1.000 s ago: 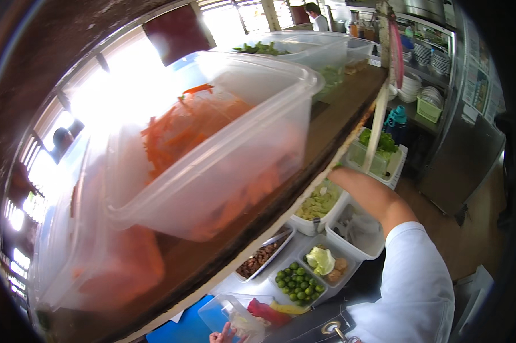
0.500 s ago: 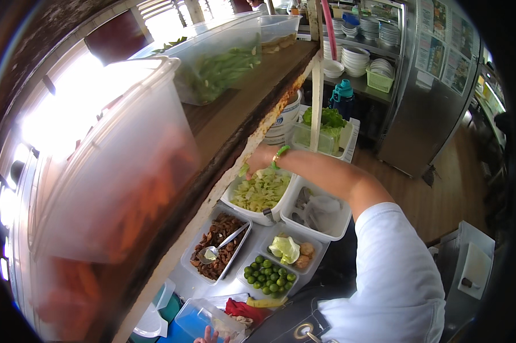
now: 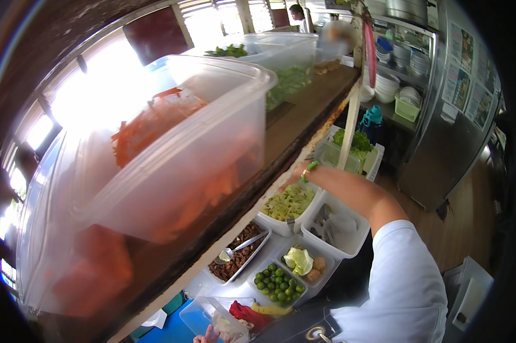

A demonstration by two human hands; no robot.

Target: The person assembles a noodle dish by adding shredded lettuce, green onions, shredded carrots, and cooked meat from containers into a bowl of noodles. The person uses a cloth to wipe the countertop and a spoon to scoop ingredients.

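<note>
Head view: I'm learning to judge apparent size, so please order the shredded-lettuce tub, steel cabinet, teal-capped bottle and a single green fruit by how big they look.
1. Steel cabinet
2. Shredded-lettuce tub
3. Teal-capped bottle
4. Single green fruit

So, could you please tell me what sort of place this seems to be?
It looks like a restaurant or canteen kitchen: white bowls are stacked in the background, and chopped greens and small green fruits sit in open tubs.

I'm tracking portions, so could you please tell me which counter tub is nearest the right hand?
The white tub of shredded lettuce: the right hand is at its back edge; brown food and green fruits sit farther off.
</note>
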